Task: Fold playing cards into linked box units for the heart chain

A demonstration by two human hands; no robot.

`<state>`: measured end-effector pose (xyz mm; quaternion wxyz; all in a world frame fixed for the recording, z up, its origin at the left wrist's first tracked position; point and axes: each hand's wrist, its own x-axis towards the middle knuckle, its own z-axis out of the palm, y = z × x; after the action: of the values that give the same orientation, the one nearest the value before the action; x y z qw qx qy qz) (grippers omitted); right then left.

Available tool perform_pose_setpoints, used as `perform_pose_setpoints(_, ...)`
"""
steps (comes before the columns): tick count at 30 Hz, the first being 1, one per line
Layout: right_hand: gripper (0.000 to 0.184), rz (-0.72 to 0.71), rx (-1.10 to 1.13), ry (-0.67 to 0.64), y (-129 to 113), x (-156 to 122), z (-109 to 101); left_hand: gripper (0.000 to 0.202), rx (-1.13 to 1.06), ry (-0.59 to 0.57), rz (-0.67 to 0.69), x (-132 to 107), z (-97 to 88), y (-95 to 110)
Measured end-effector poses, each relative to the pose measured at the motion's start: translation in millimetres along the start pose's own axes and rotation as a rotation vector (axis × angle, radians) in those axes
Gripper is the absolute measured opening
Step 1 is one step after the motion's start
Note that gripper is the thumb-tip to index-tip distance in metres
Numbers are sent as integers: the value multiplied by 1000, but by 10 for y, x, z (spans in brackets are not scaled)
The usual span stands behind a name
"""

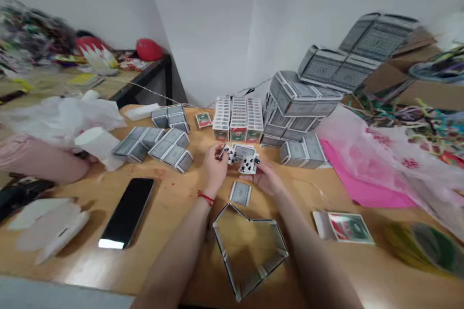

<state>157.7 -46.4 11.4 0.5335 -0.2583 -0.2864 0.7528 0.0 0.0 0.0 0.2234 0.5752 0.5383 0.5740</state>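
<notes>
My left hand (215, 163), with a red string bracelet at the wrist, is closed on a playing card (229, 152) that shows black pips. My right hand (267, 176) grips a few playing cards (247, 164), the front one face out with black pips. Between the hands, patterned grey card backs show, partly covered. A face-down card (240, 193) lies on the table just below them. Nearer me, between my forearms, stands a heart-shaped frame (267, 222) whose walls seem made of taped cards.
Card boxes stand in rows (238, 123) behind my hands. Grey card-covered blocks sit at left (170, 147) and are stacked at right (304, 99). A black phone (126, 212) lies left. An opened card box (350, 227), pink sheet (357, 178) and tape rolls (427, 248) are at right.
</notes>
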Motion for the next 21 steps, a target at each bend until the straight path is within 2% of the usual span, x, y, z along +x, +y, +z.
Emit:
perform_pose_setpoints(5, 22, 5, 27, -8, -4, 3, 47, 28, -100, -100, 11, -72, 26, 111)
perform_pose_setpoints(13, 24, -45, 6, 92, -34, 42, -28, 23, -412, -252, -121, -109, 81, 192)
perform_pose_setpoints(21, 27, -111, 8, 172, -27, 60, -34, 21, -610, -273, -380, -122, 142, 108)
